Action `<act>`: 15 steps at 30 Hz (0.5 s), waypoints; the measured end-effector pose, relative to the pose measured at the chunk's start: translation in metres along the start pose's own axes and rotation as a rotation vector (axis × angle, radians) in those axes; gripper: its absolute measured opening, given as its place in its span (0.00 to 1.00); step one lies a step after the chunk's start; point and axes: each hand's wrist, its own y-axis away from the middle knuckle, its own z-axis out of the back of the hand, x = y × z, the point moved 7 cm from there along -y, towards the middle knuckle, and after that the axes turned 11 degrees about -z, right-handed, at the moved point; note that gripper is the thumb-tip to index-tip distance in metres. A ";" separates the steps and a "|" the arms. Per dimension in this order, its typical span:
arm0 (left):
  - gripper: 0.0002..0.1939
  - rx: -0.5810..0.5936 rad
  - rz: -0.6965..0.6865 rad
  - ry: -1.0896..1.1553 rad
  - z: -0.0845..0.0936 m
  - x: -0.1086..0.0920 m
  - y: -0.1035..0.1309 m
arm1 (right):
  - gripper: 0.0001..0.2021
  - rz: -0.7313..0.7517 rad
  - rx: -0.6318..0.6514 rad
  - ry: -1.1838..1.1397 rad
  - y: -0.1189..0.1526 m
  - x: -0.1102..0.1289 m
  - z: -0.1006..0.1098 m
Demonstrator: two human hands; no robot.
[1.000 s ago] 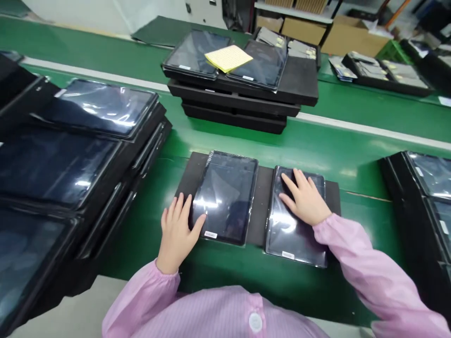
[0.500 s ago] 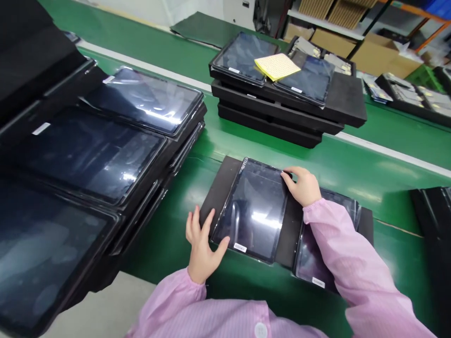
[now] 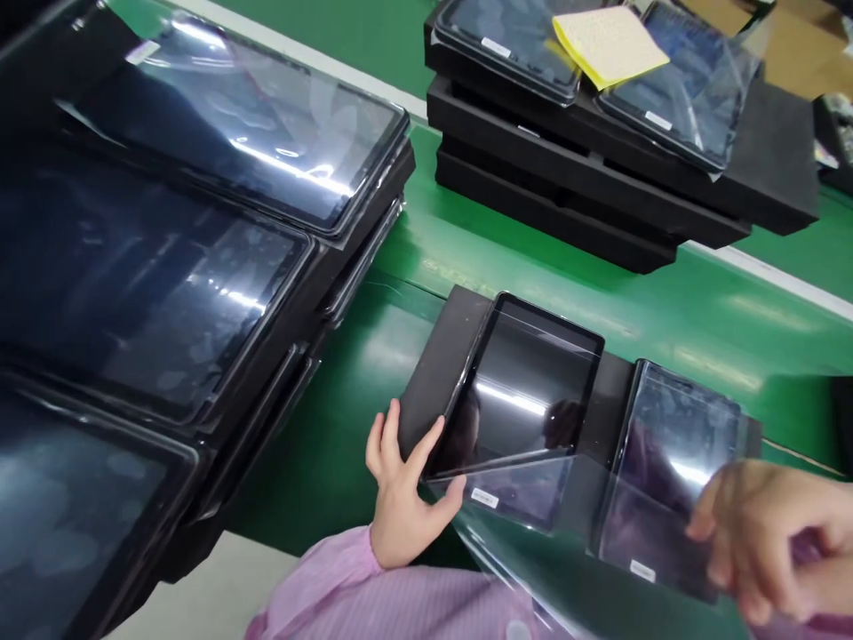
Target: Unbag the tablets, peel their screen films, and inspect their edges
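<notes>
A tablet-like screen [image 3: 533, 382] lies on a black foam tray [image 3: 433, 356]. Its upper part looks bare, while a clear film [image 3: 526, 551] still covers the lower end and stretches down and right. My left hand [image 3: 406, 489] rests at the lower left edge of screen and tray, fingers spread. At the right, my right hand [image 3: 773, 533] is curled and somewhat blurred over a second screen [image 3: 673, 471]; the film runs toward it, but the pinch point cannot be made out.
Stacked trays with large film-covered screens [image 3: 153, 267] fill the left side. Behind, more black trays [image 3: 553, 178] carry two screens and a yellow-edged paper pad [image 3: 609, 44]. The bench surface [image 3: 320, 418] is green.
My right hand has moved from the screen's top right corner down to the right, and the film has come off the upper part. The view has shifted closer.
</notes>
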 end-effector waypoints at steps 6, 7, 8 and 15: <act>0.26 0.016 0.001 -0.012 0.002 -0.001 -0.002 | 0.29 -0.102 0.061 -0.038 -0.013 -0.016 0.030; 0.25 0.017 0.001 -0.013 0.003 -0.001 -0.002 | 0.31 -0.103 -0.002 -0.072 -0.016 -0.014 0.036; 0.24 0.017 -0.003 -0.011 0.004 -0.001 -0.003 | 0.32 -0.105 -0.130 -0.112 -0.020 -0.012 0.047; 0.22 0.050 -0.010 0.013 0.007 0.006 -0.004 | 0.16 -0.058 -0.627 -0.238 -0.057 0.037 0.095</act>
